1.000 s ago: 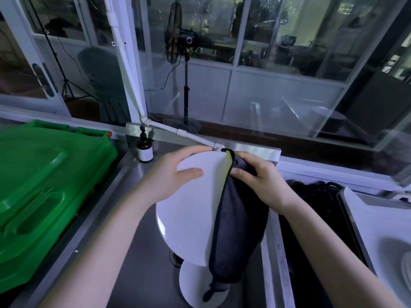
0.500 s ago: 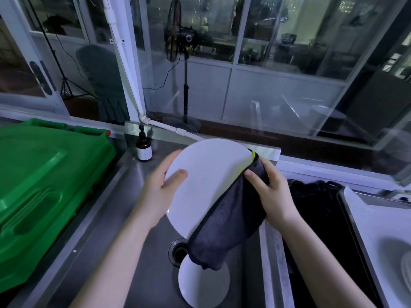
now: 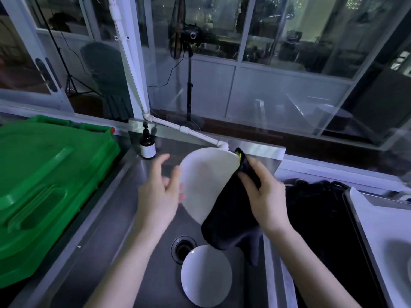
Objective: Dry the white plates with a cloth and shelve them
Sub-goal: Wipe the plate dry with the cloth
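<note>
Two hands at plate (image 3: 205, 181), right hand (image 3: 264, 196) gripping cloth (image 3: 229, 221), left hand (image 3: 160, 194) loosened

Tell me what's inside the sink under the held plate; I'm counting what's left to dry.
In the sink, one more white plate lies beside the drain. The dark cloth hangs over its upper right edge, hiding the basin there.

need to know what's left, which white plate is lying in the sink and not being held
The lower plate, lying in the sink beside the drain, untouched. The upper plate is held up, with the dark cloth in the right hand.
</note>
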Tool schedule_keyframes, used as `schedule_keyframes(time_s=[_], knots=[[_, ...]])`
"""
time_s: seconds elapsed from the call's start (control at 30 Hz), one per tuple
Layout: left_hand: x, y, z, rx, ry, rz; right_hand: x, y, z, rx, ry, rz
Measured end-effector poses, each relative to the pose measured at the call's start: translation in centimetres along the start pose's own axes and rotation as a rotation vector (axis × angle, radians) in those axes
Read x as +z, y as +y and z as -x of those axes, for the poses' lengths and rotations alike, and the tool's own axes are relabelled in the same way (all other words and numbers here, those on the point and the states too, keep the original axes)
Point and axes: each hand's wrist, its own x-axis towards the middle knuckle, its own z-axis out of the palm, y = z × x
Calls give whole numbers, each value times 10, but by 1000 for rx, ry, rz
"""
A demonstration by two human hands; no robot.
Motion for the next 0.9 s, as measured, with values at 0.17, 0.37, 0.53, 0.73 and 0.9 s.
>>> schedule_keyframes(time_s=[0.17,0.37,0.53,0.73,0.9], knots=[[24,19,-4,-491,-247,431,20,-7,32,-314,68,162],[23,23,-17,-666,-187,637,21,2,63,-432,-129,346],[18,12,-14,-660,-136,812,25,-4,74,-339,-177,252],[18,-1,-7,-438,-126,837,24,-5,67,-298,-362,242],[19,-6,-1,-220,-296,732,40,-17,34,-133,-474,168]])
